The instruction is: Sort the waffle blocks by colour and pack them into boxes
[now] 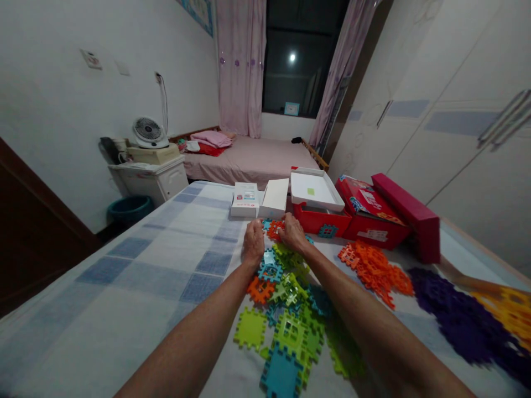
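My left hand (253, 241) is closed, its fingers curled at the left edge of a small blue interlocking tile (267, 224); its grip is partly hidden. Against that tile lies an orange interlocking tile (274, 230), between my two hands. The bent fingers of my right hand (293, 232) close on the orange tile's right side. Below my hands spreads a mixed pile of lime-green tiles (290, 329), blue tiles (282, 373) and another orange tile (261, 290). Some are solid squares, others have window-like cutouts. My right forearm hides part of the pile.
Beyond my hands stand two white boxes (244, 200), an open red box (327, 220) and a red carton (369, 213). To the right lie orange pieces (369, 268), dark purple pieces (456, 315) and yellow pieces (508, 309). A checked cloth (166, 265) covers the surface.
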Demonstrator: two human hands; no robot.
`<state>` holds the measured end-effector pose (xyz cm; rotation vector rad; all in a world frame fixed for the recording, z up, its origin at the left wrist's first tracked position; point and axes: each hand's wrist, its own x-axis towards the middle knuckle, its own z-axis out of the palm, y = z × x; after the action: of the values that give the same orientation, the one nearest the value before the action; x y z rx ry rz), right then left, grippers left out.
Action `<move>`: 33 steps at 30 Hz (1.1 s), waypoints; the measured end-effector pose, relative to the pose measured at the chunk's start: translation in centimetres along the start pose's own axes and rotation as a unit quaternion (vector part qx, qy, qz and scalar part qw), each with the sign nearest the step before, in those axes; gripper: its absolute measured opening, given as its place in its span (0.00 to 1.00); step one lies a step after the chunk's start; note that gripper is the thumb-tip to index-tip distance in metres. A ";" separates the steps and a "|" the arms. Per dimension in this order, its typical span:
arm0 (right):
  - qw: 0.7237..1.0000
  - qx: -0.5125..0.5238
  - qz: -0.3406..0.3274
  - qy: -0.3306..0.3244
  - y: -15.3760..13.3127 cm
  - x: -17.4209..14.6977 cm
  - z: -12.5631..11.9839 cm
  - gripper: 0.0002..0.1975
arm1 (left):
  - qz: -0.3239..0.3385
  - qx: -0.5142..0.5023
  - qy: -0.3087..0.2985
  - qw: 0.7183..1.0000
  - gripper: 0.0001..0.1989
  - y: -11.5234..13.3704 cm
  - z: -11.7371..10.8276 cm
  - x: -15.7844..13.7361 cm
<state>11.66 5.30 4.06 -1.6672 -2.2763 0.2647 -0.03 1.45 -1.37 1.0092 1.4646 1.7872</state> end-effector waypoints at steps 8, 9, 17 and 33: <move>0.973 0.097 -0.198 -0.068 -0.7 -5.8 -3.1 0.08 | -0.037 -0.044 0.024 0.998 0.18 0.7 0.0 0.3; 0.962 0.103 -0.235 -0.091 -0.7 -6.8 -2.9 0.07 | -0.044 -0.049 0.027 0.997 0.19 0.7 0.0 0.4; 0.987 -0.036 -0.139 -0.074 1.0 -9.5 -4.9 0.07 | -0.059 -0.076 0.037 0.995 0.24 0.4 0.0 0.6; 0.941 0.008 -0.333 -0.055 -3.3 -15.7 -1.1 0.07 | -0.059 -0.083 0.031 0.994 0.25 0.4 -0.1 0.7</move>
<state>13.44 -10.73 4.05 -0.8018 -2.7461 0.2168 -0.43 1.89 -0.88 0.7746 1.3572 1.8342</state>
